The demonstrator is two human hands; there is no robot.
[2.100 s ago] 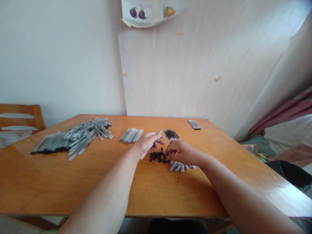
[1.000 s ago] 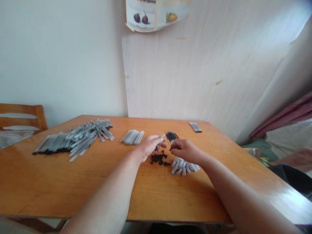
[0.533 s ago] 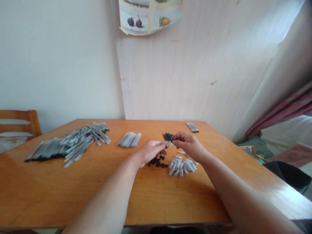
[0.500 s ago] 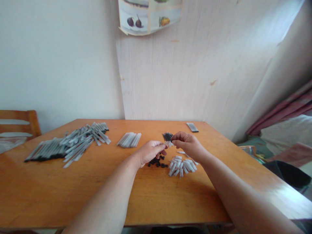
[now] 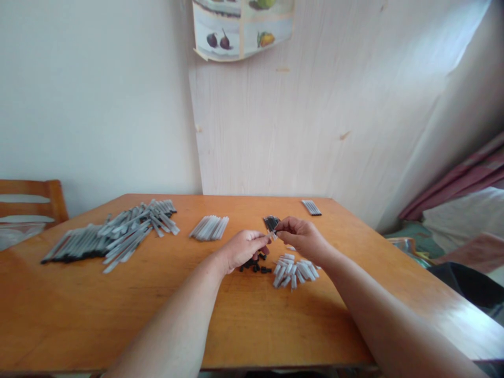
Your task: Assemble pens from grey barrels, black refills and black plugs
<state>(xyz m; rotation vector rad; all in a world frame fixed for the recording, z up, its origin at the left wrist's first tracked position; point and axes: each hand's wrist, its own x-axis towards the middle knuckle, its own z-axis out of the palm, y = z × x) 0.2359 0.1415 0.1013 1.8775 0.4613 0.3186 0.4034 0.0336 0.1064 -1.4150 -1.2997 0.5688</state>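
Observation:
My left hand (image 5: 249, 249) is closed in a pinch on a small translucent piece (image 5: 271, 237), which lies between the two hands. On its right, the fingertips of my right hand (image 5: 298, 233) pinch a small black piece (image 5: 276, 231) against that piece's end. Fingers partly cover both parts. Loose black plugs (image 5: 265, 270) lie beneath my left hand. A pile of short whitish translucent caps (image 5: 293, 270) sits below my right hand. Just beyond the fingertips is a bundle of thin dark sticks with pale ends (image 5: 270, 222).
Translucent tubes (image 5: 210, 228) lie in a row left of my hands. A large heap of tubes with black ends (image 5: 129, 228) covers the table's (image 5: 157, 320) left side. A few similar tubes (image 5: 311, 207) rest at the far right. A wooden chair (image 5: 57, 202) stands behind the left edge.
My right hand has moved slightly left, bringing the black piece up to the translucent one. My left hand stays almost in place. The whole view has shifted slightly.

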